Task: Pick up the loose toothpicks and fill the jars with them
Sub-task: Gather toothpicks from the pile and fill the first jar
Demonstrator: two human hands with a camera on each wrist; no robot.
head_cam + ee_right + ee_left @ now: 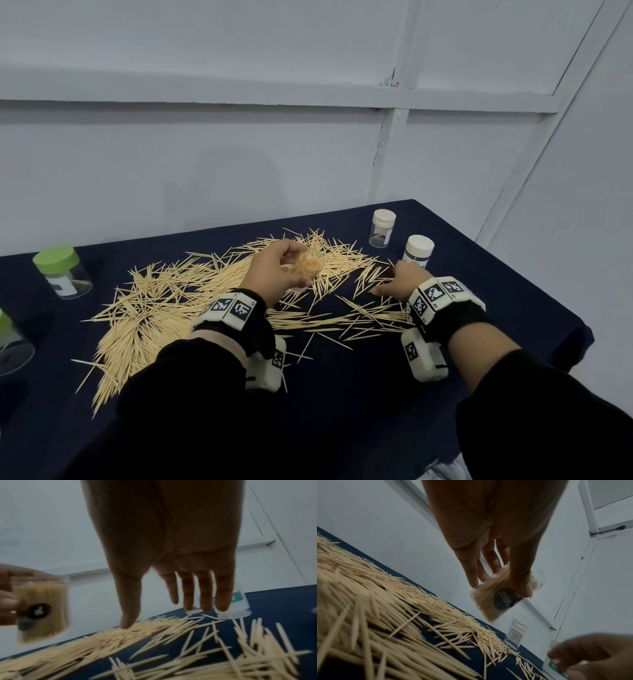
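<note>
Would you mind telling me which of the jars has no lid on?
The jar held in the left hand: open-topped and packed with toothpicks. The others stand on the table under white or green lids.

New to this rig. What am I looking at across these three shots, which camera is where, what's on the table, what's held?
No robot here: a person works bare-handed, with a tagged camera block strapped to each wrist. The wide picture comes from a head-worn camera looking down. The other two look along each palm from the wrists.

On the dark blue tablecloth lies a big scatter of loose toothpicks. Two green-lidded jars stand at the left, two white-lidded jars at the far right.

The left hand grips a clear lidless jar packed with toothpicks, lifted off the cloth. The right hand holds nothing: its fingers are straight, reaching down to the toothpicks near the white-lidded jars.
</note>
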